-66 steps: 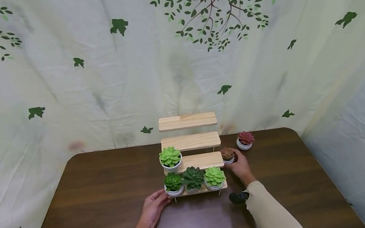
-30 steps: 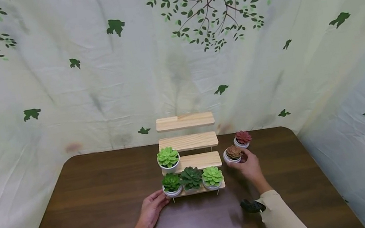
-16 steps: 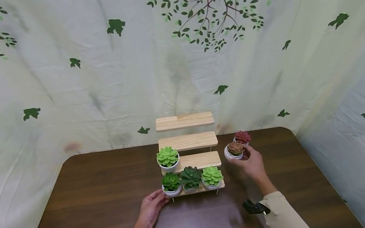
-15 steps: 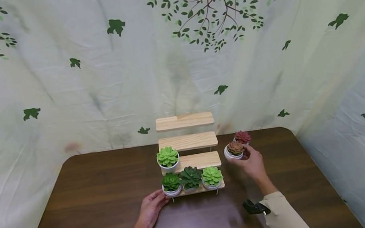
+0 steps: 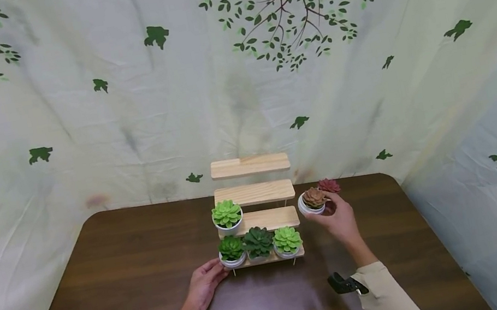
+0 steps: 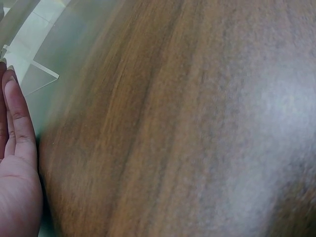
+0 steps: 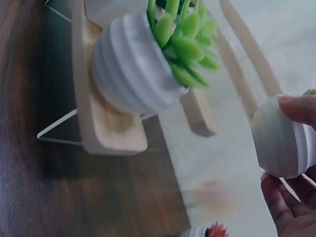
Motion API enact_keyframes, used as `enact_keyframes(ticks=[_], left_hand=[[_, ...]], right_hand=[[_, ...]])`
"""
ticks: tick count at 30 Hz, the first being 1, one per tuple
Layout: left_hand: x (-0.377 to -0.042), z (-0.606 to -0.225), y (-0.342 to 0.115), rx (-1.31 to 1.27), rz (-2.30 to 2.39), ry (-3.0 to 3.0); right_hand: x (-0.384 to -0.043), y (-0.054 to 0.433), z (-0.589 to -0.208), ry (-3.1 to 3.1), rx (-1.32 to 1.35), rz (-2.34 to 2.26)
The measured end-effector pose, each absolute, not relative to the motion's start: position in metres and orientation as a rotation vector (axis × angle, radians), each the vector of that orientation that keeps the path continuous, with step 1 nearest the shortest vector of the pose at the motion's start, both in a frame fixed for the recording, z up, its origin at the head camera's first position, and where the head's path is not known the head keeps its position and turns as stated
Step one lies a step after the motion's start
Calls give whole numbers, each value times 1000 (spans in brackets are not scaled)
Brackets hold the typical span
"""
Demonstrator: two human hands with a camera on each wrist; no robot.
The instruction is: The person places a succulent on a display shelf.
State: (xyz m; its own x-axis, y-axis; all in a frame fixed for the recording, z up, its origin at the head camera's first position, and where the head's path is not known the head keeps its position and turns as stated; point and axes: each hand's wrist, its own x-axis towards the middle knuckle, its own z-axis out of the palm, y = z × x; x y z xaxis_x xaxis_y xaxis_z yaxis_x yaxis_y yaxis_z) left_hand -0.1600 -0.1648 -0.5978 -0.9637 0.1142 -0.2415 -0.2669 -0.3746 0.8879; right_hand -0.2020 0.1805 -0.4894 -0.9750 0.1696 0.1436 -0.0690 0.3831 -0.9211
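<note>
My right hand (image 5: 341,219) pinches the white ribbed pot of a small brown artificial succulent (image 5: 313,198) between thumb and fingers. It is held in the air beside the right end of a tiered wooden plant stand (image 5: 275,218). In the right wrist view the white pot (image 7: 276,140) sits between my thumb and fingertips, its plant mostly out of frame. My left hand (image 5: 203,286) has its fingers extended at the lower left corner of the stand, beside the pot of a green succulent (image 5: 231,247). The left wrist view shows straight fingers (image 6: 19,113), but not what they touch.
On the bottom tier stand a dark green succulent (image 5: 258,242) and a light green succulent (image 5: 287,239). Another light green succulent (image 5: 226,214) is one tier up, at the left. Behind my right hand is a red succulent (image 5: 329,185), partly hidden, on the brown table (image 5: 145,250).
My right hand first carried the brown succulent away from the stand to the right, then slightly up and back left. My left hand has stayed at the stand's corner.
</note>
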Motion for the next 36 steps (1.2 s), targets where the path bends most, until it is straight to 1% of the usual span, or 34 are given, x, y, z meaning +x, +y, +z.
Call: enact_keyframes(ticks=[8,13,22,26,29,36], left_hand=[[-160,-600,-164,-179,2448,1615],[-161,-600,-164,-223,2436,1614],[-161,-595,-163,-244,2417,1580],[-160,-595,-164,-231,2413,1577],[-161,-596,-164,-229,2424,1580],[-162,-598,-163,-255,2421,1613]], right_hand=[[-205,166,-479,-2395,95,1671],[-202,153,-466,-2390,212,1664],[-203,138,-456,-2364,314,1759],[-205,131,-458,-2392,289,1807],[-214,130,-473,-2402,272,1783],[-217,121,-476,-2375,329,1854]])
